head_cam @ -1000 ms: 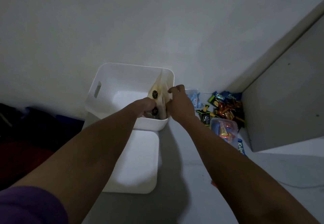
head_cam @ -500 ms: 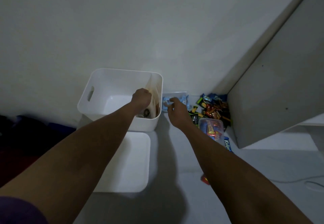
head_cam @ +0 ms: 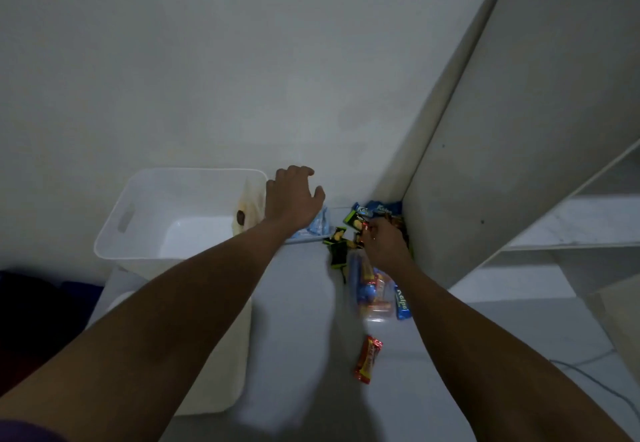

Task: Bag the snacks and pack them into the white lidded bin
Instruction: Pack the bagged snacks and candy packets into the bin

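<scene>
At the far right corner of the desk [head_cam: 294, 355], the right hand [head_cam: 386, 247] has its fingers [head_cam: 375, 230] curled down into the loose snack pile [head_cam: 353, 223]. A red wrapper shows at the fingertips, but blur leaves it unclear whether they grip it. The left hand [head_cam: 294, 201] hovers with fingers relaxed and spread, holding nothing, above the right rim of the white bin [head_cam: 114, 234] and a clear bag of pale blue snacks [head_cam: 311, 230] just beside that rim. Inside the bin, a filled bag [head_cam: 247, 209] leans against the right wall, directly left of the left hand. A clear bag of red and blue snacks [head_cam: 370, 292] lies touching the right wrist, with a blue bar [head_cam: 402, 303] beside it. A red packet [head_cam: 367, 358] lies nearer. The lid [head_cam: 221, 382] lies flat in front of the bin.
</scene>
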